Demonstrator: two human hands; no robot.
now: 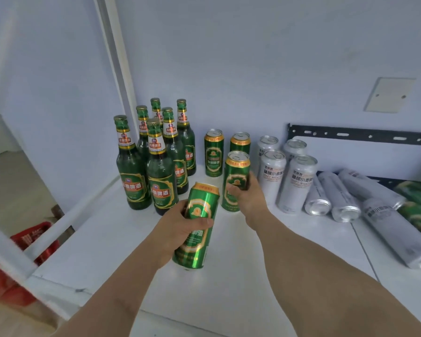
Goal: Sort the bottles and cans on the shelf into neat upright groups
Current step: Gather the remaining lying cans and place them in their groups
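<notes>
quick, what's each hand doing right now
Left hand: closed around a tilted green can, lifted off the shelf.
Right hand: closed around an upright green can beside the white cans.

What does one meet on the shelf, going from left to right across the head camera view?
Upright green bottles → green can in the left hand → green can in the right hand → upright silver cans → silver cans lying on their sides → green cans lying at the far right edge.
</notes>
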